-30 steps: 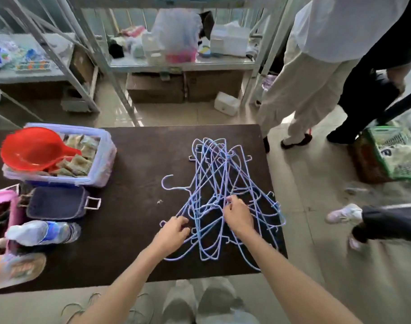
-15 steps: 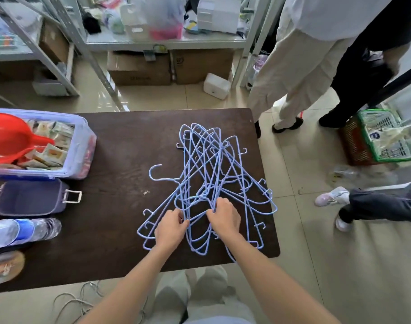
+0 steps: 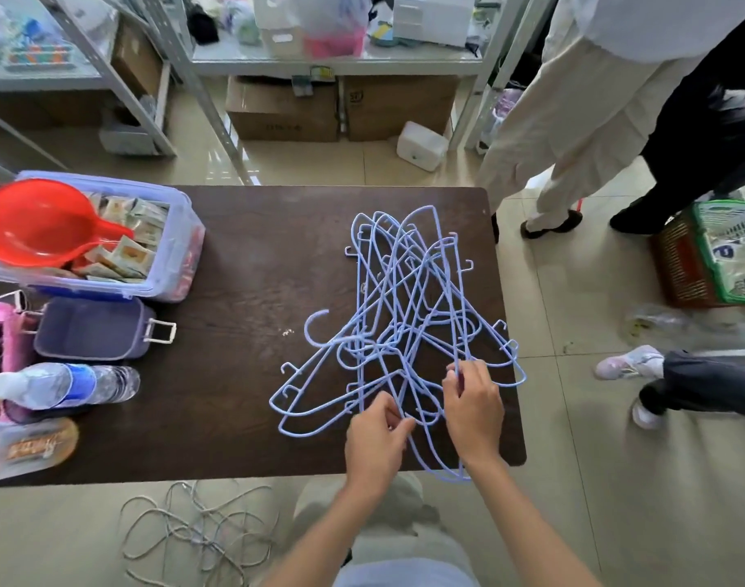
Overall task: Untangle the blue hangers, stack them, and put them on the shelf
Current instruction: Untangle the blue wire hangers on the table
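A tangled pile of thin blue hangers (image 3: 398, 315) lies on the right half of the dark brown table (image 3: 243, 264). One hook sticks out to the left of the pile. My left hand (image 3: 377, 442) pinches hanger wires at the pile's near edge. My right hand (image 3: 474, 402) grips a wire at the pile's near right side, with the fingers curled around it. The metal shelf (image 3: 337, 63) stands beyond the table and is loaded with goods.
On the table's left are a clear bin (image 3: 163, 243) holding packets and a red scoop (image 3: 36, 224), a purple case (image 3: 91, 328), and a water bottle (image 3: 66, 385). People's legs (image 3: 574, 133) and a basket (image 3: 718, 256) fill the floor to the right. Grey hangers (image 3: 197, 531) lie on the floor.
Both hands shifted right along the pile's near edge. The right hand moved up onto a wire at the right side, and the pile's wires shifted slightly.
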Motion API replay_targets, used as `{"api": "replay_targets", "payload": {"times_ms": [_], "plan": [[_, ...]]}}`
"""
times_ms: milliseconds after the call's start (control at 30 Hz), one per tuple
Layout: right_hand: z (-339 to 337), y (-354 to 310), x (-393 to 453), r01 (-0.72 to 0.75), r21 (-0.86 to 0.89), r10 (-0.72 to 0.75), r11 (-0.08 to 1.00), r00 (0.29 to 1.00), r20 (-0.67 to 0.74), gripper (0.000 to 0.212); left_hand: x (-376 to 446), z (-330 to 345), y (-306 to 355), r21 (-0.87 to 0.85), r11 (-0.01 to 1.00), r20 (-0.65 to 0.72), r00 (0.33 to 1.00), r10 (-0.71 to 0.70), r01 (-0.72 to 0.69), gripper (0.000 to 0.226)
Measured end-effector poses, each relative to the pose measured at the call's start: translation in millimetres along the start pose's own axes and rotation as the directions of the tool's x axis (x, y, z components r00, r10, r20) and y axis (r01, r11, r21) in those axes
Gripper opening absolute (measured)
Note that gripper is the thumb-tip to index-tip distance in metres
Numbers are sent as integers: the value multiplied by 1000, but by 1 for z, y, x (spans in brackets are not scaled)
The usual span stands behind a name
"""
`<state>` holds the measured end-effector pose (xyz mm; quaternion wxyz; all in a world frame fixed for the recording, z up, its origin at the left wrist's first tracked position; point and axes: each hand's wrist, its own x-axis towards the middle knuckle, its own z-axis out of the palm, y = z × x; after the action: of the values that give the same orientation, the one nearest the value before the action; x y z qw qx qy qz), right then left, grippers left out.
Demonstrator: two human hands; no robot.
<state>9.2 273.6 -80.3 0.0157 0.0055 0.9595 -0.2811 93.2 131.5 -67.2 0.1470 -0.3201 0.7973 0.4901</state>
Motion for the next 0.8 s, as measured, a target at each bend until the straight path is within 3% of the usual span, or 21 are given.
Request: {"api": "replay_targets", "payload": {"times_ms": [200, 367, 467, 533, 633, 733, 800], "plan": [[-6, 34, -17, 20, -97, -13, 995, 998, 67, 7, -4, 25, -11, 156, 988, 28, 1000, -11, 6, 27], [0, 47, -19, -155, -208, 177, 966, 980, 90, 22, 4, 40, -15, 241, 968, 208, 970, -129, 77, 21], [-1, 36, -13, -136, -277, 152, 951, 988, 35, 43, 5, 47, -17, 80, 960, 433, 859, -275, 267, 22], [-2, 19, -8, -53, -272, 65, 961, 997, 37, 41, 4, 46, -18, -39, 916, 482, 811, -333, 399, 20], [8, -16, -4, 72, -193, -33, 979, 980, 194, 20, 3, 35, -22, -183, 852, 412, 826, -386, 490, 13], [24, -44, 2, 9, -201, 70, 979, 922, 381, 25, 5, 21, -25, -240, 821, 352, 834, -424, 518, 7], [31, -50, 11, -10, -235, 101, 972, 921, 376, 23, 5, 12, -29, -222, 838, 333, 847, -415, 498, 10]]}}
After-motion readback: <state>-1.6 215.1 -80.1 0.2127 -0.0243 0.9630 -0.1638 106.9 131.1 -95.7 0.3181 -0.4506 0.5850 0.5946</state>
